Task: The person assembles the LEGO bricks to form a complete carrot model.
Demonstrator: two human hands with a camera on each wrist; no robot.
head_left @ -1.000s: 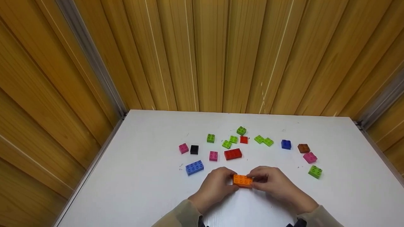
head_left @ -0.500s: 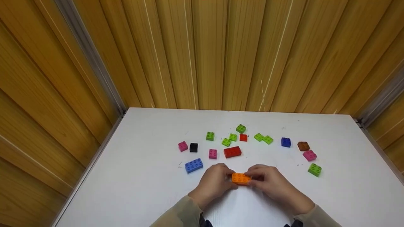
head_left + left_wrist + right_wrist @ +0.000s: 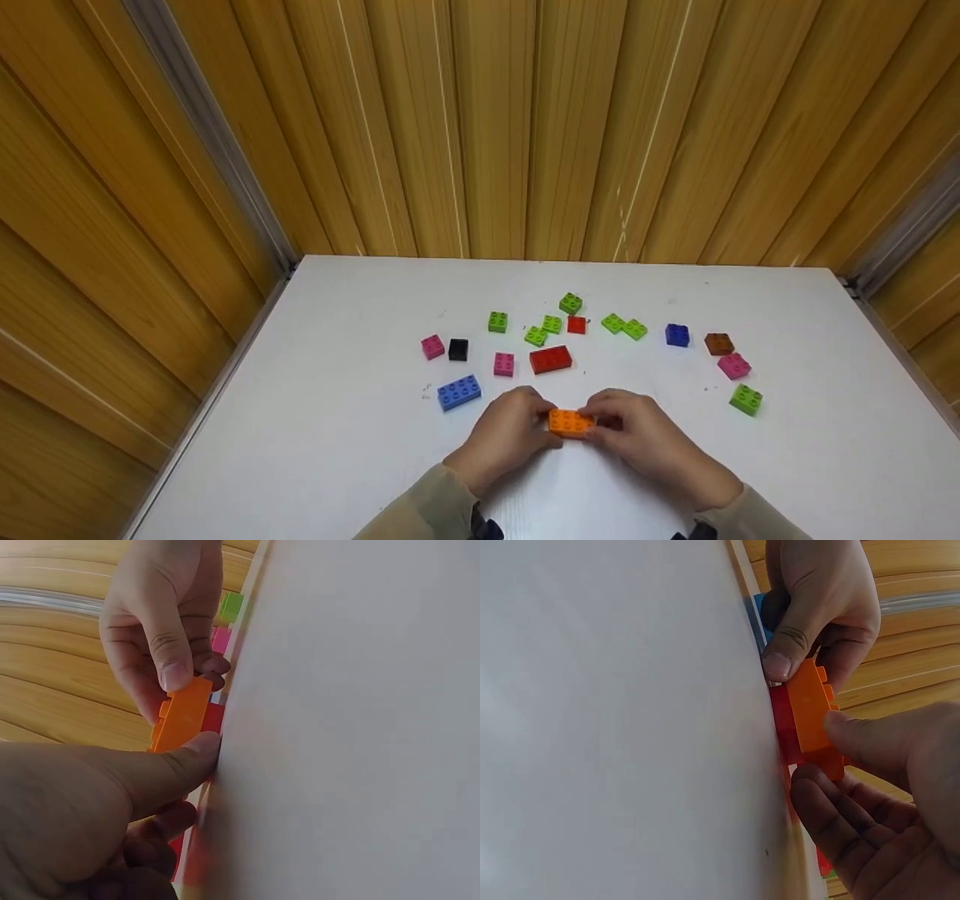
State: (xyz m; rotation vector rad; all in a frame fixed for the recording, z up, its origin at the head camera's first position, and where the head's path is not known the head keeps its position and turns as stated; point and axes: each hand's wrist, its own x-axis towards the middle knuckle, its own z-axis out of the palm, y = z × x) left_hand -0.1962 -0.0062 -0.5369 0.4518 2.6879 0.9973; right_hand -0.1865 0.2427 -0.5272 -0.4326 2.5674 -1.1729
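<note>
An orange toy building brick (image 3: 571, 424) with studs on top lies between both hands near the front of the white table. Directly under it is a red brick (image 3: 782, 720), seen in the wrist views and mostly hidden from the head view. My left hand (image 3: 506, 427) grips the left end of the pair, its thumb low on the near side by the red brick. At the other end, my right hand (image 3: 637, 427) pinches the orange brick between thumb and fingers. Whether the two bricks are fully pressed together cannot be told.
Beyond the hands lie a long blue brick (image 3: 459, 392), a long red brick (image 3: 550, 359), a pink brick (image 3: 504, 364), a black brick (image 3: 458, 349) and several green ones. A dark blue brick (image 3: 677, 335) and brown brick (image 3: 719, 344) sit right. Wood-patterned panels (image 3: 495, 127) stand behind.
The orange brick has settled slightly between the hands, and the right fingers have come a little further over its right end. The whole head view has shifted slightly; the loose bricks stay put.
</note>
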